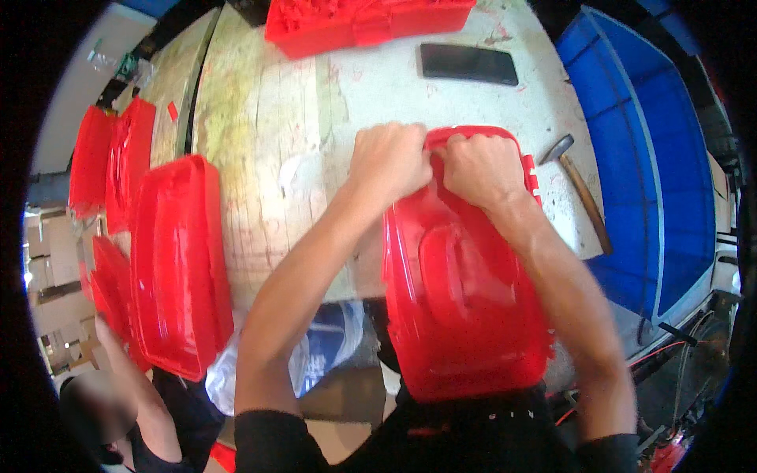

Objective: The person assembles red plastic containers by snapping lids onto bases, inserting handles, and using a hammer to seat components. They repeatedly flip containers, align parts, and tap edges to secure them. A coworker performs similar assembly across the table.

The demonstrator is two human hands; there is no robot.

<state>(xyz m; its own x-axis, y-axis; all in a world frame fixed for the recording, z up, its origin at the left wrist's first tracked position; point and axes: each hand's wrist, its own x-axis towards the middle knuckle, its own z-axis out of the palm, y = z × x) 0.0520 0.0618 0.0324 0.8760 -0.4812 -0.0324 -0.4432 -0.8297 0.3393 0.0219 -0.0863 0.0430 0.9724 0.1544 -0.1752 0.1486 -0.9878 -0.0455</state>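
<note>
glossy red plastic shell (465, 323), long and round-cornered with a raised oval in its middle, stretched from the worn, whitish tabletop (260, 118) back over its near edge to the person's dark clothing. both hands were at its far end. the bare left hand (392, 162) was at the far left corner, mostly outside the shell's left edge, its thumb side against the red plastic. the bare right hand (485, 167) lay over the far end, just inside the rim, so most of the shell ran from beneath it toward the body, between the two forearms. the hands were near each other with a narrow gap between; each had its knuckles up and its fingers bent under, out of sight, so i could not tell whether either was clamped on the plastic or only pressed to it.

right of the shell lay a hammer with a brown wooden handle (584, 197), beside a tall blue plastic crate (631, 165). a flat black phone (468, 64) lay beyond the hands. a deep red plastic tray (213, 252) was well to the left, near a co-worker's bare arm (146, 386).
</note>
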